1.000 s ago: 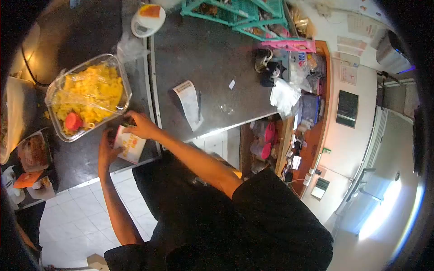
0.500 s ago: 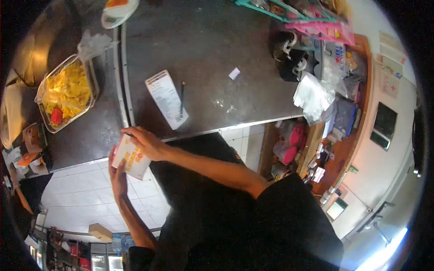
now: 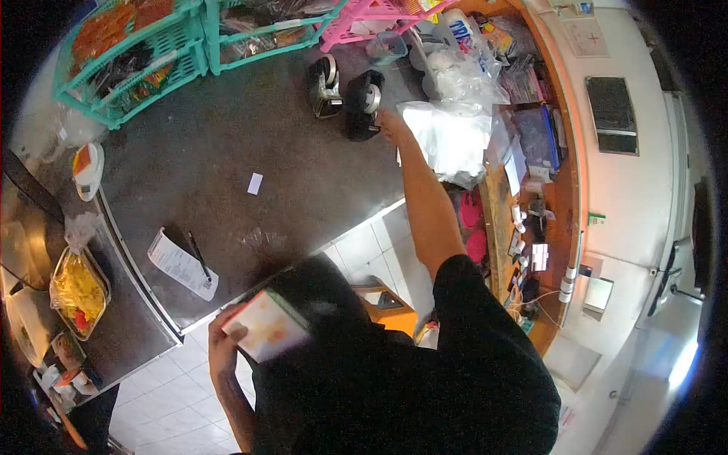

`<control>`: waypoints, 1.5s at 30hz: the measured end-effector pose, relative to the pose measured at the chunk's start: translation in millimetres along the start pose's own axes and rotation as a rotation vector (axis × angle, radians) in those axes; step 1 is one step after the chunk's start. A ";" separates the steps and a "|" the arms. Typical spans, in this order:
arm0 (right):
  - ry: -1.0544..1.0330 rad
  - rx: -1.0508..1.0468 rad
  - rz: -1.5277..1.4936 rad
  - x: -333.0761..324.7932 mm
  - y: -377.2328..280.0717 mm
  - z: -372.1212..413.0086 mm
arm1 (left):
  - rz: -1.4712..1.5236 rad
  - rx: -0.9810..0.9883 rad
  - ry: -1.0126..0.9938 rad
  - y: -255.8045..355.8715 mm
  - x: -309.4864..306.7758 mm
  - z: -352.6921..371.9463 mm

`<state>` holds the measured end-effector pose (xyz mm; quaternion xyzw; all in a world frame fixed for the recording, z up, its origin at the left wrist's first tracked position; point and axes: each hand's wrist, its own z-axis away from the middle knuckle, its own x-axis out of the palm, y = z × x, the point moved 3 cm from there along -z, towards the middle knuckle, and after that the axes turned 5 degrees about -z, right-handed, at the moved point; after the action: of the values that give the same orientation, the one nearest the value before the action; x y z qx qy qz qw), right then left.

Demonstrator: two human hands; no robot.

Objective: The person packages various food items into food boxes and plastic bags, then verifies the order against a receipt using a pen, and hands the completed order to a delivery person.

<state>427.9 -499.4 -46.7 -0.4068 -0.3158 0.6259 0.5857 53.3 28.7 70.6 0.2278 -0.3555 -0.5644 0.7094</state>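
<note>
My left hand [image 3: 225, 341] grips a white carton box [image 3: 269, 326] with orange and yellow print, held near my body below the table edge; the print is blurred. Stretched out to the far right, my right hand [image 3: 391, 127] has its fingers closed at the near end of a black tape dispenser [image 3: 364, 106]. Whether they pinch the tape itself is too small to tell. A second tape dispenser [image 3: 326, 87] stands just left of it. White plastic bags [image 3: 447, 136] lie right beside my right hand.
Teal baskets [image 3: 159, 72] and a pink basket [image 3: 356, 23] line the back. On the dark table [image 3: 227, 136] are a receipt [image 3: 182, 264], a pencil [image 3: 199, 256] and a small white paper [image 3: 255, 183]. A tray of yellow food [image 3: 80, 288] and a scale [image 3: 89, 173] are left.
My right hand has let go of the box and reached across to the tape dispenser. The box stays in my left hand. My view has turned to the right.
</note>
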 end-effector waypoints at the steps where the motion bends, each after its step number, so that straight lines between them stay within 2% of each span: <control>1: -0.216 0.305 -0.248 5.7 2.3 -0.8 | 0.004 0.018 -0.015 5.8 5.1 4.3; 2: -0.078 0.298 0.060 10.3 5.9 -5.5 | 0.014 0.030 0.010 1.2 4.0 8.5; 4: 0.059 0.281 0.362 11.6 6.7 -9.8 | 0.021 0.047 0.038 -5.1 5.6 13.4; 6: 0.108 0.403 0.120 11.8 15.1 -8.8 | 0.072 0.092 0.071 -5.7 10.8 18.1; 10: 0.141 0.308 -0.001 6.0 37.5 -13.7 | 0.036 0.056 0.103 2.6 17.2 25.0; 12: 0.215 -0.191 0.036 18.4 15.4 34.4 | 0.010 0.082 0.139 4.2 17.6 25.5; 13: 0.214 -0.193 0.032 25.2 20.0 54.4 | 0.007 0.086 0.141 5.0 18.7 25.5; 15: 0.442 -0.091 -0.093 33.2 34.1 77.4 | 0.044 0.114 0.183 5.7 20.2 26.0; 19: 0.567 -0.132 -0.201 45.0 105.8 50.7 | 0.035 0.119 0.194 5.6 21.4 25.9; 21: 0.624 0.046 0.145 28.9 139.7 -1.2 | -0.012 0.149 0.248 13.2 20.9 25.5; 22: 0.621 0.057 0.139 40.1 120.2 16.2 | -0.014 0.144 0.318 13.6 16.2 26.2; 24: 0.656 0.201 0.211 64.8 34.7 71.9 | 0.009 0.159 0.298 23.2 11.9 25.9; 25: 0.650 0.189 0.212 59.6 39.7 61.6 | 0.052 0.190 0.291 26.8 12.5 22.3; 27: 0.586 0.175 0.371 38.5 76.2 34.9 | 0.055 0.210 0.340 29.0 15.4 14.6; 29: 0.404 0.145 0.947 36.1 74.3 37.3 | -0.129 0.257 0.267 43.2 32.0 1.7; 30: 0.285 -0.019 1.294 12.9 154.6 -7.4 | -0.068 0.276 0.214 40.4 35.1 -5.8; 31: 0.425 0.211 1.084 19.1 143.5 16.3 | -0.031 0.295 0.218 30.9 34.0 -16.3; 32: 0.430 -0.220 0.310 42.6 138.9 58.2 | -0.122 0.265 0.327 46.5 46.1 -14.6; 33: 0.325 -0.056 0.344 31.8 168.7 52.7 | -0.170 0.307 0.250 45.1 47.8 -25.9; 34: 0.275 0.061 -0.033 84.0 79.8 132.9 | -0.205 0.347 0.227 45.0 53.7 -32.5; 35: 0.134 0.036 -0.025 106.0 40.9 167.1 | -0.171 0.320 0.211 29.2 55.6 -49.4; 36: 0.051 -0.035 -0.019 133.2 8.3 200.8 | -0.317 0.362 0.214 38.8 64.2 -52.8; 37: -0.099 -0.008 0.002 159.0 -21.3 232.3 | -0.385 0.375 0.225 37.6 71.4 -61.4; 40: -0.497 0.107 -0.004 207.6 -75.5 285.7 | -0.283 0.414 0.160 36.8 93.6 -74.1; 42: -0.552 0.182 0.024 227.2 -89.2 289.8 | -0.471 0.580 0.102 27.9 105.5 -82.0; 43: -0.617 0.259 0.046 234.7 -90.9 287.2 | -0.466 0.581 0.096 27.4 110.8 -82.7; 45: -0.621 0.234 0.164 234.2 -79.1 271.8 | -0.504 0.714 0.130 28.6 120.1 -79.6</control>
<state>230.6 -236.4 117.3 -0.1511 -0.3715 0.7968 0.4520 145.4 -85.7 69.8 0.5733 -0.4163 -0.5459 0.4473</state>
